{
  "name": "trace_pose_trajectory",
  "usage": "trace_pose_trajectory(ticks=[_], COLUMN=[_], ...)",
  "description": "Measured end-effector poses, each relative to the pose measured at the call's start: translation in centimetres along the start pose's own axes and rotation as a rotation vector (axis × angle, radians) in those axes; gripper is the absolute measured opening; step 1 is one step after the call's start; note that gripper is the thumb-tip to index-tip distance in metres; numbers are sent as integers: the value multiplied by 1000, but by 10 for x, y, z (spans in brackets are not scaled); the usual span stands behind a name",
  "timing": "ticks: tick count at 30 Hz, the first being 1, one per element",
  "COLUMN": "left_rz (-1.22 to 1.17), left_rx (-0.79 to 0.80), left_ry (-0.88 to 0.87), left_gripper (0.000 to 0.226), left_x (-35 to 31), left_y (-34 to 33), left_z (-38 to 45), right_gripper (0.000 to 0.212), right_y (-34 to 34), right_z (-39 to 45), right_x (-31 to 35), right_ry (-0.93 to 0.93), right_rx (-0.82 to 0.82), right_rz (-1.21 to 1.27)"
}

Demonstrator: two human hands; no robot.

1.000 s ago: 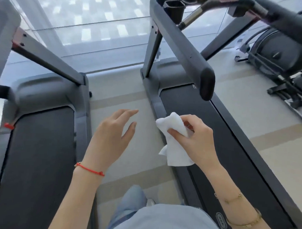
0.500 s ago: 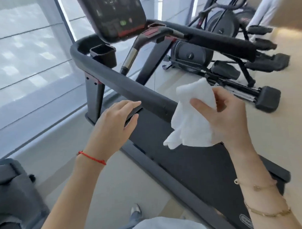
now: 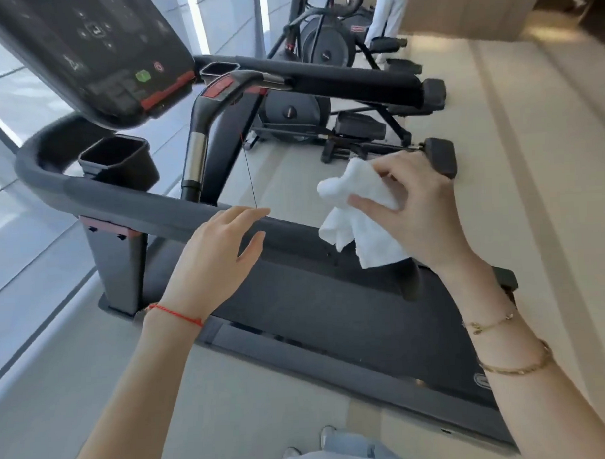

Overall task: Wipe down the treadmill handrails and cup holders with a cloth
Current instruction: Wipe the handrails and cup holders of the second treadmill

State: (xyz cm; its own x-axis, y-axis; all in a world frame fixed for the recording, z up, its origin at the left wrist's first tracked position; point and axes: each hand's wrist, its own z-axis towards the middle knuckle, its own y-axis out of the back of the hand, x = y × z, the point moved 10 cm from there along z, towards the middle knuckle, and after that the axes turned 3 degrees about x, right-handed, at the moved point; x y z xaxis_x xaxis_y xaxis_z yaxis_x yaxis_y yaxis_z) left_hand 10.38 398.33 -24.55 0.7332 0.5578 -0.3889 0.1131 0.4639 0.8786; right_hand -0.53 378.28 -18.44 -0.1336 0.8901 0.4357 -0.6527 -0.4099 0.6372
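Handrail lengthwise left-to-right (cloth bunched in right hand)

Open air lies above the near handrail, crossed only by a thin safety cord. The console overhangs the near cup holder; a curved grip bar stands just right of it. The far handrail is clear above.
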Motion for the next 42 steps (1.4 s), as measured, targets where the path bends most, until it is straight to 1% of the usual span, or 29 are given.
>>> trace_pose_trajectory(ticks=[4,8,10,12,13,15,17,19,20,23,28,34,40,42], left_rz=[-37,-40,-45,-46,-47,-40,-8,19,26,41,49,82,119,126], left_rx=[31,61,61,52,46,35,25,10,3,-34,-63,-59,-45,-37], left_ry=[-11,-14,-8,10,18,28,37,56,62,76,69,14,11,3], left_gripper=[37,37,36,36,35,34,33,32,32,31,31,30,28,26], left_x=[7,14,20,28,32,39,45,53,57,69,98,145,206,221], left_y=[-15,-28,-32,-35,-37,-40,-42,-42,-42,-37,-22,-2,12,12], left_z=[12,20,23,26,27,29,31,32,32,30,26,32,49,55], right_gripper=[37,51,50,47,47,54,64,74,76,70,63,55,54,53], right_y=[-36,-93,-108,-112,-115,-126,-129,-119,-111,-97,-121,-189,-265,-277], right_z=[-23,-56,-66,-66,-65,-62,-60,-62,-63,-66,-45,-6,37,44], right_x=[-18,-28,-30,-33,-34,-36,-45,-58,-66,-80,-49,-3,53,65], right_ry=[9,-34,-23,0,22,38,-32,-125,-167,-217,-118,-78,-80,-94], right_rx=[189,485,528,512,509,527,519,477,455,408,359,269,149,85], right_rz=[-13,1,-44,-112,-190,-406,-526,-545,-541,-540,-644,-699,-798,-794])
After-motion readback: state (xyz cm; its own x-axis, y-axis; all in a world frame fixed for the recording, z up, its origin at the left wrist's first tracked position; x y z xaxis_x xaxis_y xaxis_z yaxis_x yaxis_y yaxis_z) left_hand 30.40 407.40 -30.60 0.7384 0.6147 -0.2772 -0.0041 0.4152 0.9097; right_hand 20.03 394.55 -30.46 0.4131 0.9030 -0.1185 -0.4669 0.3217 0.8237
